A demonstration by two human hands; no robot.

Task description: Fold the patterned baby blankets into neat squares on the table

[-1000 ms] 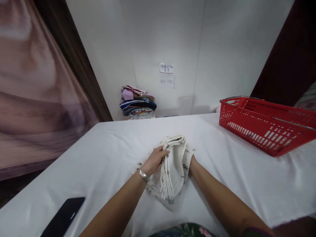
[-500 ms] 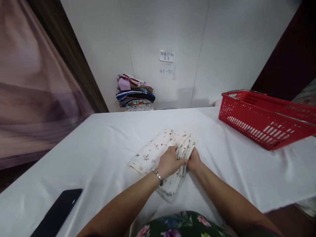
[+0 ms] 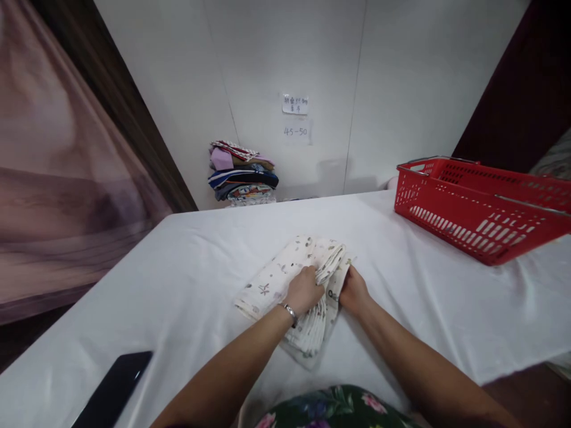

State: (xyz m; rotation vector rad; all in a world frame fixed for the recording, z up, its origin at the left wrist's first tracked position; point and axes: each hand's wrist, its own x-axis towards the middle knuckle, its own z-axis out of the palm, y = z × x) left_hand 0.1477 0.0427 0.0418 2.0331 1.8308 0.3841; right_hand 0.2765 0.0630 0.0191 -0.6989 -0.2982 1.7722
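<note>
A white cloth (image 3: 281, 267) with small printed motifs lies partly folded in several layers on the white-covered table (image 3: 187, 285). My left hand (image 3: 306, 291), with a silver bracelet at its wrist, is closed around the gathered layers near the middle of the cloth. At the cloth's right edge, my right hand (image 3: 354, 289) grips an outer layer, holding it slightly apart from the rest. Some of the right fingers are hidden behind the fabric.
A red plastic basket (image 3: 464, 214) with metal handles stands at the right. Folded clothes (image 3: 243, 175) are stacked at the table's far edge, against the wall. A dark phone (image 3: 113, 389) lies at the near left. Pinkish drapery (image 3: 66, 178) hangs on the left.
My left hand has closed further over the folded layers. The outer layer in my right hand now stands apart from them, opening a gap. The view has shifted slightly.
</note>
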